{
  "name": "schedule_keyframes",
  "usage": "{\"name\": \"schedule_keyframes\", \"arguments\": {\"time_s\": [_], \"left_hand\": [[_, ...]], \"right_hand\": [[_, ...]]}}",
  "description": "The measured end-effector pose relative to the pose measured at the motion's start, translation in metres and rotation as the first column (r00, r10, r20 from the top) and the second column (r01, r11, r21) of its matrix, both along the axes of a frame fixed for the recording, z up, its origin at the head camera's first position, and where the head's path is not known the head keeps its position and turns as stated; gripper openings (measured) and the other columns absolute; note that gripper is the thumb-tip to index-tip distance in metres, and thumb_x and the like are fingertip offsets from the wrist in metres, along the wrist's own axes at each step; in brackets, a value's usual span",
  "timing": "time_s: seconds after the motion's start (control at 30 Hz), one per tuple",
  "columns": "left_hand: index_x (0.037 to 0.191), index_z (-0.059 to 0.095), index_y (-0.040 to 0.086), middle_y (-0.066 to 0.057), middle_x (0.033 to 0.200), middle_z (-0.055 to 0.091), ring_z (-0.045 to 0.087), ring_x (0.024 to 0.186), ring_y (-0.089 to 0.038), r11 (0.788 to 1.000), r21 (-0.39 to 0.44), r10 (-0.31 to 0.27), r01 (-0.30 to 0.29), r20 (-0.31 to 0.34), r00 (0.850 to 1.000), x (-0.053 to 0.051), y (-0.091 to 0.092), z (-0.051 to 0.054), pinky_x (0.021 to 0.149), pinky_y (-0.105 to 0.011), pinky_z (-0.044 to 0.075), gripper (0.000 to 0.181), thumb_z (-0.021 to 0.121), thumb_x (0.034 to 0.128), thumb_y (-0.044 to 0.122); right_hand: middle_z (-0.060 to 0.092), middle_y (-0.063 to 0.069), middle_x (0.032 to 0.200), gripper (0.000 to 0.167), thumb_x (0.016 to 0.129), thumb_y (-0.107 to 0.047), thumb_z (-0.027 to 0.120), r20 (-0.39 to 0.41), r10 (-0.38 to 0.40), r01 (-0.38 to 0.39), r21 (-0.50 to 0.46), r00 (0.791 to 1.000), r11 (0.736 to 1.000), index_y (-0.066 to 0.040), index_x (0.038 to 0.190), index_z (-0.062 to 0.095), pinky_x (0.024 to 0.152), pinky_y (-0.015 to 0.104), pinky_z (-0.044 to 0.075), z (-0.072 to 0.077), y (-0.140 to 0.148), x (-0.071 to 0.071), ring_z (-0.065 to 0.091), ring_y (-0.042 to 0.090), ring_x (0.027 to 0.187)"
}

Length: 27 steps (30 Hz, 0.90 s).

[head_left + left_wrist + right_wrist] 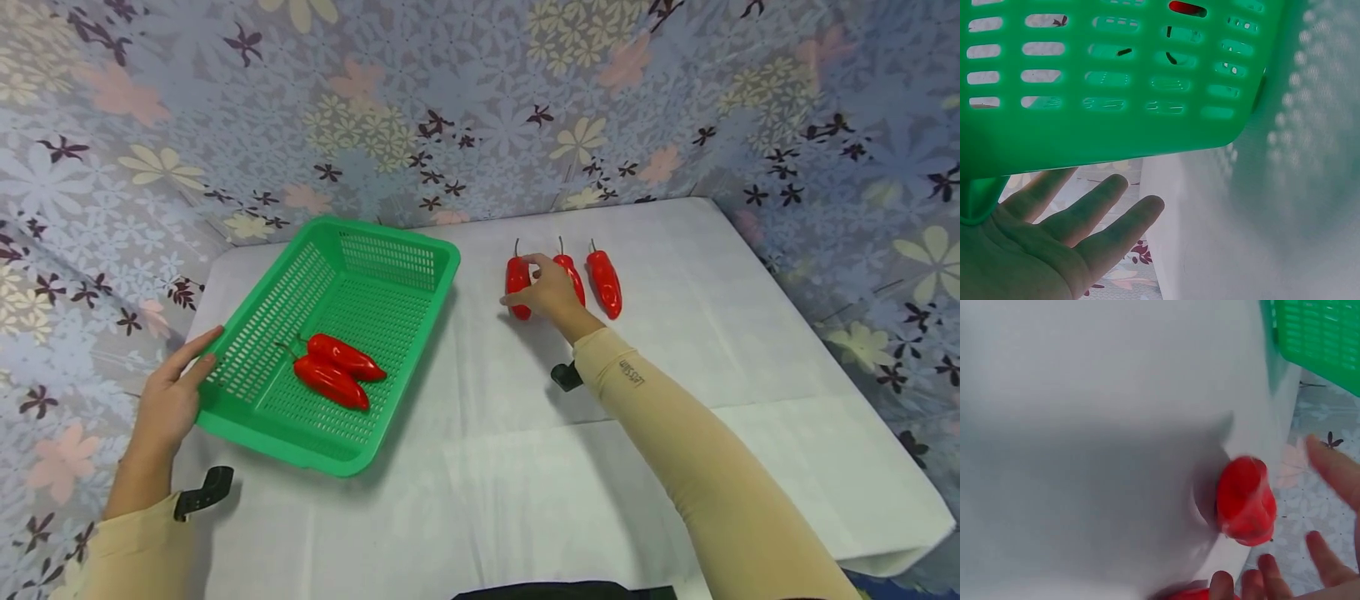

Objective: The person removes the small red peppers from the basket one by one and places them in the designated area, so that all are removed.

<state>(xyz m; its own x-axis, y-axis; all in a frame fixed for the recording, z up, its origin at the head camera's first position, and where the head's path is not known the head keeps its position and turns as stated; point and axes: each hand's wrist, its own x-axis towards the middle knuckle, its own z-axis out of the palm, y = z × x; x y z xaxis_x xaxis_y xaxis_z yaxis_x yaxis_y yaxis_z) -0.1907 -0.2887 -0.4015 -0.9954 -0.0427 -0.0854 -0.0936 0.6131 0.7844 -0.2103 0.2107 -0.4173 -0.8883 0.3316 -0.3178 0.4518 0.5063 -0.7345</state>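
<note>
In the head view, a green basket (277,446) holds two red peppers (345,356). My left hand (161,400) is at its left rim, thumb and fingers on either side. Straight, spread fingers of that hand (1066,240) show beneath the basket wall (1110,137) in the left wrist view. Over the leftmost (517,275) of three red peppers on the table, my right hand (557,293) hovers with fingers apart. The right wrist view has this pepper (1246,500) between the spread fingers of the hand (1335,575), no grip visible.
Right of the hand's pepper lie a middle pepper (571,271), partly hidden by the hand, and a right one (604,283). A white cloth covers the table (465,500). Flowered fabric (480,108) rises behind the table's back edge.
</note>
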Motion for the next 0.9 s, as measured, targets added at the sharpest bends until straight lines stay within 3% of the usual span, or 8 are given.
{"name": "schedule_keyframes", "arguments": {"time_s": [0.1,0.2,0.3,0.57,0.9], "left_hand": [[0.155,0.043,0.029,-0.011,0.162,0.029,0.024,0.146,-0.042,1.0,-0.003,-0.003,0.003,-0.001,1.0,-0.002,0.001,-0.001,0.112,-0.065,0.018,0.048,0.04,0.1081,0.04],[0.155,0.042,0.029,-0.011,0.162,0.029,0.024,0.146,-0.042,1.0,0.001,0.001,-0.001,0.005,1.0,-0.004,0.002,-0.002,0.111,-0.066,0.019,0.048,0.04,0.1082,0.039],[0.155,0.042,0.028,-0.011,0.162,0.03,0.024,0.146,-0.042,1.0,0.003,0.005,-0.005,0.007,1.0,-0.004,0.002,-0.003,0.111,-0.066,0.019,0.048,0.04,0.1083,0.038],[0.155,0.043,0.029,-0.011,0.162,0.029,0.024,0.146,-0.042,1.0,0.01,0.0,0.0,0.0,1.0,-0.002,0.0,-0.003,0.111,-0.065,0.018,0.048,0.04,0.108,0.039],[0.155,0.042,0.025,-0.012,0.162,0.03,0.027,0.144,-0.043,1.0,-0.003,0.001,-0.001,-0.004,1.0,0.0,-0.001,-0.004,0.109,-0.065,0.021,0.049,0.04,0.1085,0.038]], "right_hand": [[0.041,0.013,0.152,0.087,0.079,-0.028,0.088,-0.109,-0.012,0.012,0.005,0.994,1.0,-0.025,0.153,0.043,0.101,0.052,0.045,0.005,0.002,-0.001,0.038,0.033,0.136],[0.037,0.011,0.156,0.091,0.077,-0.035,0.09,-0.224,-0.014,0.015,0.003,0.974,1.0,-0.027,0.154,0.043,0.103,0.052,0.043,0.012,0.005,-0.003,0.036,0.033,0.139],[0.032,0.007,0.159,0.096,0.075,-0.041,0.09,-0.281,-0.007,0.003,-0.012,0.96,1.0,-0.031,0.156,0.04,0.104,0.05,0.043,0.021,0.009,-0.006,0.034,0.031,0.14],[0.031,-0.001,0.161,0.101,0.074,-0.041,0.091,-0.314,0.03,-0.057,-0.079,0.949,0.995,-0.035,0.158,0.034,0.101,0.043,0.047,0.04,0.01,-0.014,0.038,0.027,0.14],[0.039,0.004,0.155,0.097,0.073,-0.036,0.093,-0.314,0.092,-0.15,-0.166,0.945,0.975,-0.036,0.154,0.041,0.097,0.041,0.05,0.054,-0.016,-0.02,0.048,0.025,0.134]]}}
